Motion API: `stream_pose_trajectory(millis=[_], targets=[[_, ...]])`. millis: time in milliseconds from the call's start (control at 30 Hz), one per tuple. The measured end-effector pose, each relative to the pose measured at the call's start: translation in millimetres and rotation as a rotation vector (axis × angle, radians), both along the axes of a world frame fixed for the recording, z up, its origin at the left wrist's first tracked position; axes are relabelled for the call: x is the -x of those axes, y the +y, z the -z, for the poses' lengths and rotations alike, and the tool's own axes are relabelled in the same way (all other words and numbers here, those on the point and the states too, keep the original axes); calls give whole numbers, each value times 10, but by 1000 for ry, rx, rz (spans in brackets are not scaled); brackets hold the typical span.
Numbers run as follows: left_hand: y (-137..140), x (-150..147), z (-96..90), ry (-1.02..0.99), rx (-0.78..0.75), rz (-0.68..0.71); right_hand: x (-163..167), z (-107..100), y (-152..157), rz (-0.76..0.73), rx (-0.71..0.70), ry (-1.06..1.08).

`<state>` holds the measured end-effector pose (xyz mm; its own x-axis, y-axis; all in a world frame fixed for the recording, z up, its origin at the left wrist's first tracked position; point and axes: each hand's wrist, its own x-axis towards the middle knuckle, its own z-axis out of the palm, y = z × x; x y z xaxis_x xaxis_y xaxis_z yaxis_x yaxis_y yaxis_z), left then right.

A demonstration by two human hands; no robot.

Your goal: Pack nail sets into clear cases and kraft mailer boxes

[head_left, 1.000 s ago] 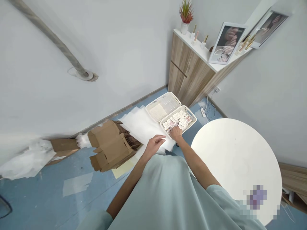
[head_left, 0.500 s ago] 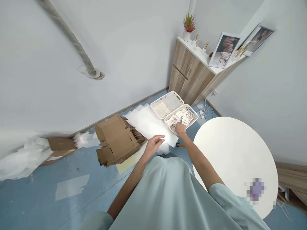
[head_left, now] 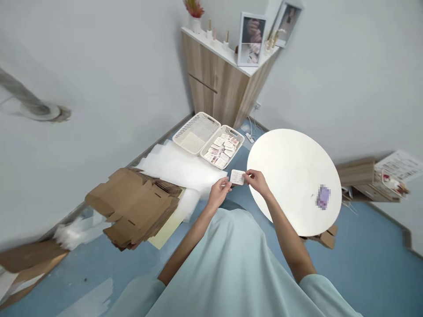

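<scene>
Between my two hands is a small white card (head_left: 237, 177) with rounded corners and fine print too small to read. My right hand (head_left: 258, 181) pinches its right edge between thumb and fingers. At the card's left edge, my left hand (head_left: 219, 193) has its thumb and fingertips closed on the corner. Just beyond sits a white plastic basket (head_left: 240, 140) holding several similar white cards (head_left: 219, 141), some with pink pictures. A second white basket (head_left: 175, 137) stands against its left side, with a pale sheet inside.
White foam sheets (head_left: 172, 165) and a stack of flattened cardboard boxes (head_left: 132, 198) lie left on the blue floor. To the right stands a round white table (head_left: 287, 176) bearing a blurred purple item (head_left: 323, 197). A wooden cabinet (head_left: 218, 72) fills the corner, near a power strip (head_left: 250, 138).
My right hand has come out of the basket with a white card and brought it toward me. My left hand has met its left edge. The view has swung right.
</scene>
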<state>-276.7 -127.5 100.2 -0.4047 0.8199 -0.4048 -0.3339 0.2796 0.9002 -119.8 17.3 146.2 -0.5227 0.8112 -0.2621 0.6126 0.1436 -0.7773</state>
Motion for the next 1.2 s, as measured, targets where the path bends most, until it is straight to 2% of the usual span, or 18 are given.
stream_pose_trajectory(millis=[100,200,500,667,833,1033,1200], targets=[[33,-115,-24,36,12,105,-322,-100,-237,77,83,122],[52,-205,-90,74,10,194,-533,-174,-387,136,98,179],[177,-524,-196,77,-35,289,-878,-324,-470,335,39,276],[258,-683,-270,19,9,296,-1023,-338,-440,373,-1,355],[365,-827,-403,-36,-11,305,-1164,-442,-436,341,2,376],[573,-1011,-528,-242,-88,192,-1379,-577,-466,330,12,422],[849,-1249,-529,-360,-69,143,-1662,-513,-449,371,30,435]])
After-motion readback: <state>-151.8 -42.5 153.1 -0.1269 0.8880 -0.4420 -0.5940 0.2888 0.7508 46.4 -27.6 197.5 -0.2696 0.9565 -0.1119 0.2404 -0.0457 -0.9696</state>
